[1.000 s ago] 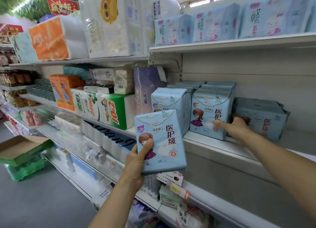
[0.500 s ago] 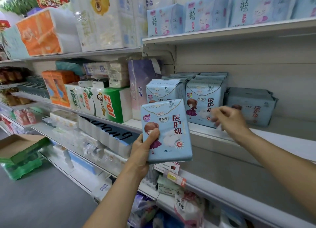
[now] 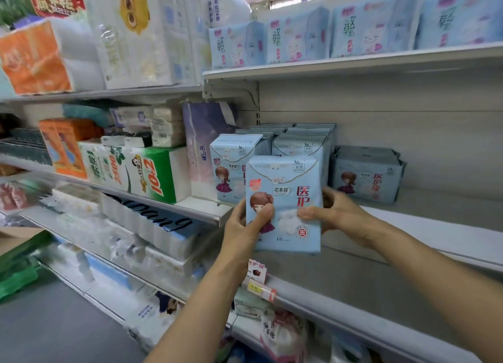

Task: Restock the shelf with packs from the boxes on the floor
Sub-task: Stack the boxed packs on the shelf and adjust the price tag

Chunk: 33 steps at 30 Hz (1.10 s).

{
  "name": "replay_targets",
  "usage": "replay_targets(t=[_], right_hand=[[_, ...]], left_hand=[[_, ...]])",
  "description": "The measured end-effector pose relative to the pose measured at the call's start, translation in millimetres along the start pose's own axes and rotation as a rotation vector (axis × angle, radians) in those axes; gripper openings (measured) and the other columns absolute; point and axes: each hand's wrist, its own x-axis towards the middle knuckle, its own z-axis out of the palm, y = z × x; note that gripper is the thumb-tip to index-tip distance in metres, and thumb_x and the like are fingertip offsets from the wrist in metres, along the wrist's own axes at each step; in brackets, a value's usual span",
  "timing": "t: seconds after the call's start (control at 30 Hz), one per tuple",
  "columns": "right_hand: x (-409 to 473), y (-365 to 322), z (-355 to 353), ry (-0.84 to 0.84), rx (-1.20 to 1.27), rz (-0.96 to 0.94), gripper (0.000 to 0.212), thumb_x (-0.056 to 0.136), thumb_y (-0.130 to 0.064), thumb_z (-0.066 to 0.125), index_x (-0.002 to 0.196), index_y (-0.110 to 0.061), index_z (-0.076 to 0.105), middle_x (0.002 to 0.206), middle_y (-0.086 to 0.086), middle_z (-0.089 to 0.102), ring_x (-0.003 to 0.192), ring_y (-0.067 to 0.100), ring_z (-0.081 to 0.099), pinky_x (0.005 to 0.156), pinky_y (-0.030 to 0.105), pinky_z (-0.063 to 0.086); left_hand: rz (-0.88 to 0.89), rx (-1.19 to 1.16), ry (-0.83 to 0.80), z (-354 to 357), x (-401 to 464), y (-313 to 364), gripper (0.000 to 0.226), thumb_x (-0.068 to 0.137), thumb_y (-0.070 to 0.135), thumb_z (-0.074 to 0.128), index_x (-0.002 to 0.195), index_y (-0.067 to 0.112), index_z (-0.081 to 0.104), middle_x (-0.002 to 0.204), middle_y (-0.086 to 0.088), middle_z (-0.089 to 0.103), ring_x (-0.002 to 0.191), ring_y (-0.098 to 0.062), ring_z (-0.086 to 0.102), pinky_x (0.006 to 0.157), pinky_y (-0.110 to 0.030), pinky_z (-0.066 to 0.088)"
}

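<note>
Both hands [image 3: 245,221] [image 3: 334,213] grip pack [image 3: 285,199] before grey shelf [image 3: 435,226], shop aisle.

- Shop, grocery/supermkt aisle w/ paper & hygiene goods.
- Long white metal shelves [image 3: 353,63] in tiers, same goods lined up in rows facing out.
- Price tags [image 3: 260,288] clipped to a shelf edge.
- Tissue packs [image 3: 152,172] in retail wrap, big print.
- Blue pad packs [image 3: 366,176], many identical, stacked on the shelf.
- Red promo sign [image 3: 54,0] up top.
- Open carton [image 3: 16,240] on grey floor [image 3: 54,330], left.
</note>
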Motion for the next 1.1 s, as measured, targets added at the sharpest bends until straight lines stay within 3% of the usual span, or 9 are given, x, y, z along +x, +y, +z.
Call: replay_targets(t=[0.07, 0.13, 0.27, 0.37, 0.47, 0.57, 0.77, 0.93, 1.1], right_hand=[[6, -1, -7, 0.116, -0.006, -0.041, 0.081, 0.053, -0.037, 0.089, 0.123, -0.016, 0.052, 0.112, 0.003, 0.070, 0.092, 0.022, 0.072, 0.071, 0.042, 0.060], [14, -3, -14, 0.222, -0.008, -0.091, 0.081, 0.054, -0.039, 0.087, 0.123, -0.017, 0.050, 0.115, 0.003, 0.068, 0.097, 0.022, 0.069, 0.067, 0.036, 0.058], [31, 2, -19, 0.372, -0.039, -0.109, 0.078, 0.064, -0.029, 0.088, 0.128, -0.018, 0.046, 0.121, 0.002, 0.063, 0.106, 0.019, 0.062, 0.088, 0.043, 0.056], [39, 13, -15, 0.409, -0.187, -0.068, 0.099, 0.047, -0.053, 0.089, 0.131, -0.023, 0.045, 0.130, 0.001, 0.058, 0.114, 0.019, 0.058, 0.096, 0.046, 0.052], [53, 31, -18, 0.424, -0.219, -0.066, 0.121, 0.031, -0.075, 0.082, 0.134, -0.027, 0.041, 0.136, 0.000, 0.052, 0.119, 0.021, 0.055, 0.097, 0.048, 0.051], [54, 25, -14, 0.447, -0.237, -0.066, 0.115, 0.036, -0.066, 0.082, 0.134, -0.023, 0.040, 0.134, 0.002, 0.052, 0.118, 0.022, 0.054, 0.097, 0.048, 0.051], [51, 18, -2, 0.492, -0.245, -0.051, 0.095, 0.063, -0.037, 0.087, 0.140, -0.018, 0.034, 0.138, 0.006, 0.046, 0.123, 0.024, 0.050, 0.102, 0.046, 0.046], [45, 22, 2, 0.490, -0.289, -0.054, 0.103, 0.065, -0.037, 0.085, 0.147, -0.020, 0.025, 0.147, 0.006, 0.034, 0.134, 0.025, 0.039, 0.110, 0.050, 0.038], [30, 21, 2, 0.512, -0.317, -0.070, 0.095, 0.073, -0.039, 0.080, 0.145, -0.019, 0.022, 0.147, 0.003, 0.027, 0.133, 0.022, 0.036, 0.108, 0.046, 0.037]], left_hand=[[-0.013, 0.030, 0.031, 1, 0, 0, 0.076, 0.068, 0.046, 0.085, 0.134, 0.022, 0.055, 0.126, 0.001, 0.066, 0.115, -0.019, 0.063, 0.102, -0.046, 0.049], [-0.051, 0.056, 0.076, -3, -3, -4, 0.068, 0.080, 0.043, 0.076, 0.139, 0.023, 0.050, 0.134, 0.004, 0.056, 0.122, -0.015, 0.054, 0.107, -0.045, 0.043], [-0.124, 0.003, 0.110, -16, -12, -14, 0.036, 0.091, 0.030, 0.067, 0.125, 0.022, 0.059, 0.125, -0.002, 0.064, 0.109, -0.015, 0.063, 0.088, -0.037, 0.053], [-0.151, -0.062, 0.138, -23, -17, -17, 0.033, 0.092, 0.025, 0.065, 0.124, 0.017, 0.060, 0.114, -0.007, 0.070, 0.095, -0.017, 0.067, 0.081, -0.034, 0.055], [-0.149, -0.081, 0.155, -28, -22, -14, 0.024, 0.095, 0.021, 0.062, 0.118, 0.017, 0.062, 0.101, -0.005, 0.074, 0.087, -0.017, 0.068, 0.084, -0.037, 0.055], [-0.156, -0.076, 0.177, -33, -25, -15, 0.023, 0.096, 0.020, 0.061, 0.119, 0.017, 0.063, 0.097, -0.003, 0.075, 0.086, -0.018, 0.068, 0.092, -0.043, 0.053], [-0.175, -0.077, 0.184, -29, -32, -19, 0.023, 0.096, 0.021, 0.062, 0.118, 0.017, 0.064, 0.100, -0.002, 0.076, 0.087, -0.018, 0.069, 0.085, -0.038, 0.056], [-0.178, -0.094, 0.216, -32, -34, -20, 0.022, 0.096, 0.023, 0.061, 0.118, 0.019, 0.064, 0.101, -0.002, 0.076, 0.093, -0.021, 0.070, 0.080, -0.036, 0.057], [-0.209, -0.171, 0.273, -33, -33, -24, 0.024, 0.096, 0.024, 0.061, 0.119, 0.016, 0.065, 0.100, -0.002, 0.076, 0.091, -0.020, 0.071, 0.080, -0.037, 0.057]])
